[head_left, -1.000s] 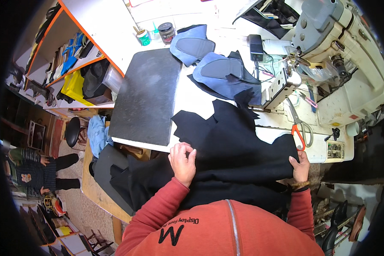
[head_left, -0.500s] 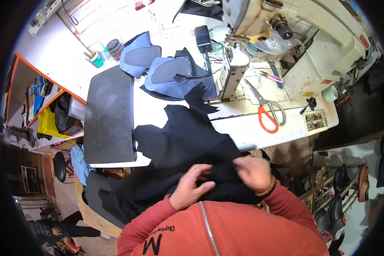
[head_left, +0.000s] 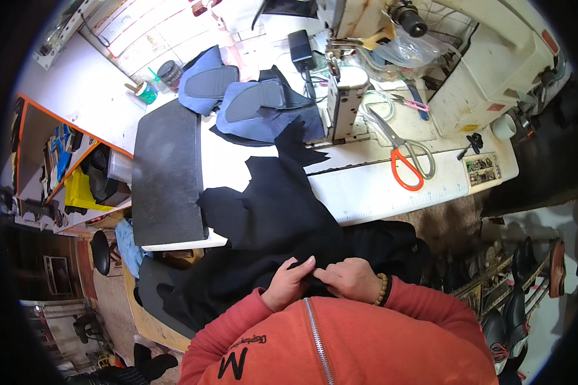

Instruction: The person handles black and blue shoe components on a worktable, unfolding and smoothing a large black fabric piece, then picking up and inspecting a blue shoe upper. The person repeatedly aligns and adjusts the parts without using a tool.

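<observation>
A large black cloth [head_left: 276, 205] with jagged cut edges spreads from the white sewing machine table down across my lap. At its near edge, close to my body, my two hands almost touch. My left hand [head_left: 288, 283] is closed at the cloth, its thumb pointing toward the right hand; its lower fingers are hidden. My right hand [head_left: 353, 280], with a beaded bracelet at the wrist, is curled with thumb and forefinger pinched on the cloth edge. Beyond them lie blue pieces with dark padded patches [head_left: 255, 106]. Scissors [head_left: 406, 157] with one orange handle rest on the table to the right.
A black board [head_left: 167, 173] lies on the left of the table. A white sewing machine [head_left: 488, 77] stands at the far right, pink-handled snips [head_left: 412, 102] near it. Small jars [head_left: 169, 74] stand at the back left. Shoes fill a rack [head_left: 520, 276] at right.
My right hand has come left and down to meet my left hand at the cloth's edge. My left fingers have closed, and the cloth now spreads farther right.
</observation>
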Demonstrator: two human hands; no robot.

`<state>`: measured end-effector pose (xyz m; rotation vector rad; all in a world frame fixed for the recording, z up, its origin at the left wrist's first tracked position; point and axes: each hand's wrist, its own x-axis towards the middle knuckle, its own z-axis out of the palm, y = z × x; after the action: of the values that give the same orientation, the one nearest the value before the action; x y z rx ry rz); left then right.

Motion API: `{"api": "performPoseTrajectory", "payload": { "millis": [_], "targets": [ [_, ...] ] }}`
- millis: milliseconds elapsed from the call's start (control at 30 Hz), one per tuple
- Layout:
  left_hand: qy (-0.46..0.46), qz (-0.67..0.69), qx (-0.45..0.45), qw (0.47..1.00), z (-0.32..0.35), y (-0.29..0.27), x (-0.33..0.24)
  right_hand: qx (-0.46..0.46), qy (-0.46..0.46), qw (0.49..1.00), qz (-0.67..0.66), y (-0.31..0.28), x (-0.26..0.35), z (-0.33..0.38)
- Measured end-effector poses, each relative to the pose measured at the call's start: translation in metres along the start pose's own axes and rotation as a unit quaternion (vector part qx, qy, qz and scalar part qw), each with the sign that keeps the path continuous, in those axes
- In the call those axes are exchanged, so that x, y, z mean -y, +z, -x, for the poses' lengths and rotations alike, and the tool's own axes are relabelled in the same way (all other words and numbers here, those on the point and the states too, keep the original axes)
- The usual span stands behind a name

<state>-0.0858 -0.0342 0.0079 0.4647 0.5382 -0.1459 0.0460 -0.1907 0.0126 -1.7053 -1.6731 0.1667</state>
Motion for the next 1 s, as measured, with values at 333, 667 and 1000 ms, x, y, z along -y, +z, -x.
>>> {"api": "performPoseTrajectory", "payload": {
  "millis": [333, 667, 1000],
  "targets": [
    [-0.053, -0.03, -0.007, 0.998, -0.002, 0.007, 0.007, 0.024, 0.053, 0.992, -0.108, -0.016, -0.003, -0.006],
    [0.076, -0.21, 0.039, 0.974, 0.002, 0.0, 0.01, 0.135, 0.096, 0.983, 0.079, -0.05, -0.03, 0.013],
    [0.232, -0.752, -0.134, 0.602, 0.039, -0.05, 0.02, 0.256, 0.248, 0.933, -0.053, -0.017, -0.079, 0.056]
  ]
}}
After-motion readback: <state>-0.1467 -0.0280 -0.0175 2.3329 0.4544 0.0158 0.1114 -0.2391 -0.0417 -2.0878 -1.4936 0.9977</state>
